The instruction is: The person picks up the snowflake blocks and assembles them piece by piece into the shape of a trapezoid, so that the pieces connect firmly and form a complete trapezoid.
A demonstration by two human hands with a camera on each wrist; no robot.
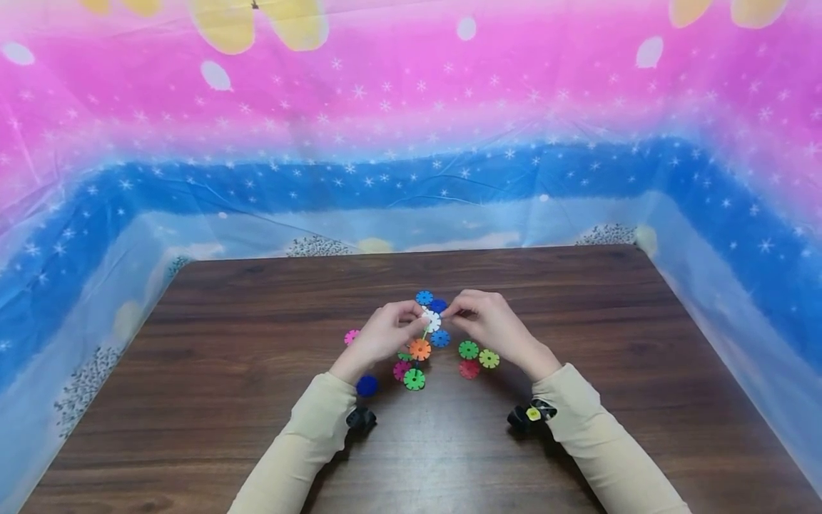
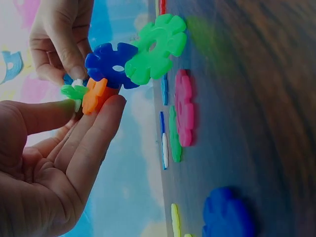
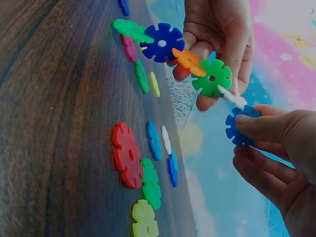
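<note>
A chain of notched plastic discs hangs from my left hand, whose fingers and thumb hold it near the white disc. In the right wrist view the chain runs through a light green disc, a dark blue disc, an orange disc, another green disc and a white one. My right hand pinches a blue disc between thumb and fingers. Its edge meets the white disc at the chain's end; how deeply they are joined cannot be told.
Loose discs lie on the brown wooden table. To the right are a green disc, a yellow disc and a red disc. A dark blue disc and a pink disc lie left. A printed cloth surrounds the table.
</note>
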